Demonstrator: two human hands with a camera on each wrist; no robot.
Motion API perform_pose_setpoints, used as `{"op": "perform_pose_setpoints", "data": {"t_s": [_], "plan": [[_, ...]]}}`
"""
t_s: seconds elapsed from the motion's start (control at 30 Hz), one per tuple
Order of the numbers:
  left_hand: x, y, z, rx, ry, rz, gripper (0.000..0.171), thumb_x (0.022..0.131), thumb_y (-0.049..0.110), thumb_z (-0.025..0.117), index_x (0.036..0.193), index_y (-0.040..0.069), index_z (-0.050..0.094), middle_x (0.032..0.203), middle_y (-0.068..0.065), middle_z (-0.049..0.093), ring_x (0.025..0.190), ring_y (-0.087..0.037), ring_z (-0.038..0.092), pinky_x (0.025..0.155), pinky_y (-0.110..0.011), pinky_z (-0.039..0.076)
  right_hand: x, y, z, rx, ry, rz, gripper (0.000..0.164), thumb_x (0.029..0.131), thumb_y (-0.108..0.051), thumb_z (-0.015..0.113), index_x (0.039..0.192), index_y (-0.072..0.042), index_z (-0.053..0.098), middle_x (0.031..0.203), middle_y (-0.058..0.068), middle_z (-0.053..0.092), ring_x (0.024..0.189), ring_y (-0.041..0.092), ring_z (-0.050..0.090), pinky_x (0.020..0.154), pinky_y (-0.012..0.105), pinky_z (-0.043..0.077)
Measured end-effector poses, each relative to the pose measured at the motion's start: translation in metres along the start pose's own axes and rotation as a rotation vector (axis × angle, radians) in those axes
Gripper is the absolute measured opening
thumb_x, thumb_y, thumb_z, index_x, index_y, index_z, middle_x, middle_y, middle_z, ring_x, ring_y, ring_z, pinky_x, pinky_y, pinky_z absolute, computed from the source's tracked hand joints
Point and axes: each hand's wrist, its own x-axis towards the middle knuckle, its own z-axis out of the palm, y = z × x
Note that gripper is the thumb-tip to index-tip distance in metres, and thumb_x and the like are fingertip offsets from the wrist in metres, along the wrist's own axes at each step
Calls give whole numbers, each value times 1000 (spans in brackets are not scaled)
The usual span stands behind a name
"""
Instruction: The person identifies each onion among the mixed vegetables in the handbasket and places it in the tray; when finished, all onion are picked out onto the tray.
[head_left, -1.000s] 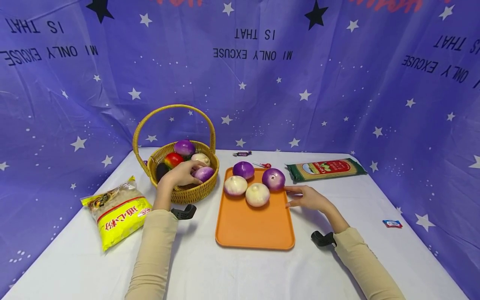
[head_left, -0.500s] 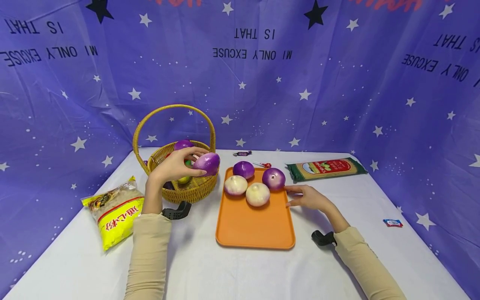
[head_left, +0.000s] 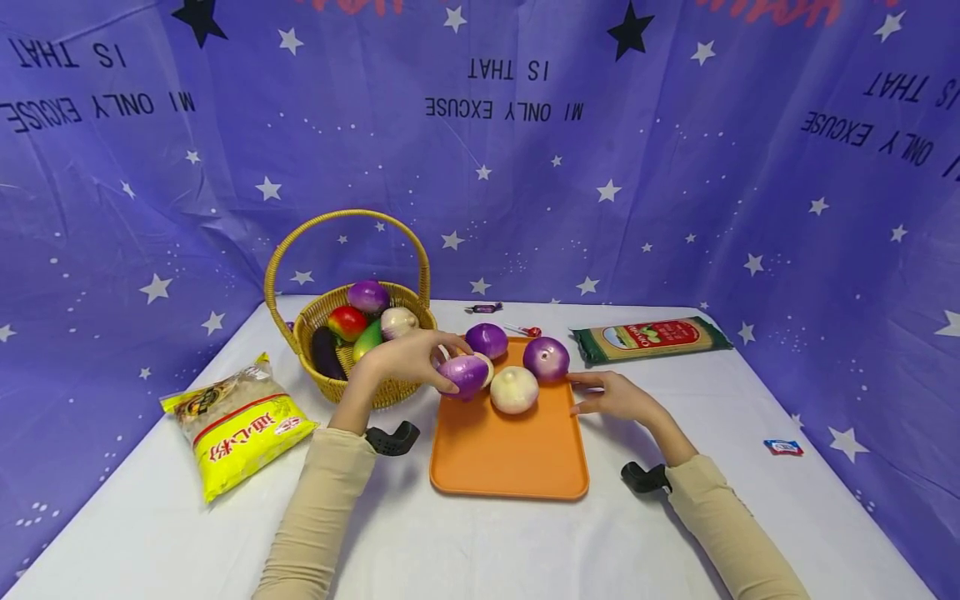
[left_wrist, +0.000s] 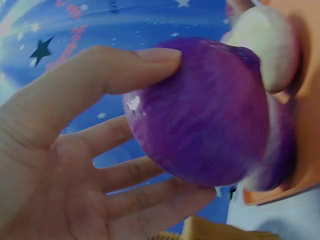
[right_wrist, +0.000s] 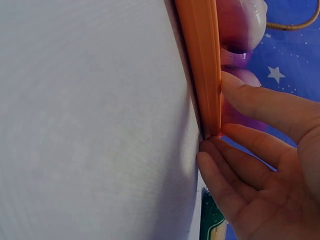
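Note:
My left hand [head_left: 416, 360] holds a glossy purple onion [head_left: 464, 377] over the left edge of the orange tray [head_left: 510, 458], thumb on one side and fingers on the other. In the left wrist view that onion [left_wrist: 205, 110] overlaps the ones behind it. On the far half of the tray sit a purple onion [head_left: 487, 340], a purple one with a pale end [head_left: 547, 359], a white onion [head_left: 514, 390], and another white one mostly hidden behind the held onion. My right hand [head_left: 617, 397] rests its fingertips at the tray's right rim [right_wrist: 212, 75], fingers fairly straight.
A wicker basket [head_left: 375, 392] with a tall handle holds an eggplant [head_left: 327, 352], a red-yellow fruit [head_left: 347, 322], a green one [head_left: 368, 340] and onions. Around stand a yellow bag [head_left: 243, 429], a green-ended pasta pack [head_left: 652, 337], a lollipop [head_left: 532, 332] and wrapped candies [head_left: 783, 447].
My left hand has gripped a purple onion in the basket, lifted it out and carried it right to the tray. The right hand has stayed at the tray's rim.

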Motion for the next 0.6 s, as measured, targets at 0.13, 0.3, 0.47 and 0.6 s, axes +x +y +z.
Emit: {"op": "perform_pose_setpoints", "data": {"t_s": [0.13, 0.3, 0.47, 0.6], "plan": [[8, 2, 9, 17, -83, -31, 52, 75, 26, 83, 121, 15, 62, 104, -4, 63, 96, -21, 60, 83, -30, 50, -1, 0, 0, -10, -1, -3, 65, 82, -26, 78, 136, 1, 53, 132, 19, 56, 120, 36, 54, 102, 50, 40], [14, 4, 18, 15, -143, -32, 50, 73, 25, 85, 118, 17, 64, 104, -4, 63, 95, -21, 60, 81, -29, 50, 0, 0, 0, -1, -6, 1, 65, 82, -25, 78, 135, 1, 53, 132, 19, 56, 121, 36, 53, 103, 51, 39], [19, 8, 26, 41, -150, -52, 53, 70, 20, 87, 117, 16, 65, 100, -2, 62, 91, -18, 59, 79, -28, 49, 0, 0, -1, 8, -8, -7, 64, 82, -24, 78, 135, 2, 53, 132, 20, 56, 120, 37, 54, 102, 51, 39], [23, 8, 33, 84, -149, -71, 56, 66, 18, 89, 117, 14, 65, 96, -1, 62, 88, -14, 56, 78, -26, 48, 0, -1, 0, 1, -4, 0, 64, 81, -25, 78, 135, 1, 54, 131, 19, 57, 120, 36, 54, 103, 51, 39]]}}
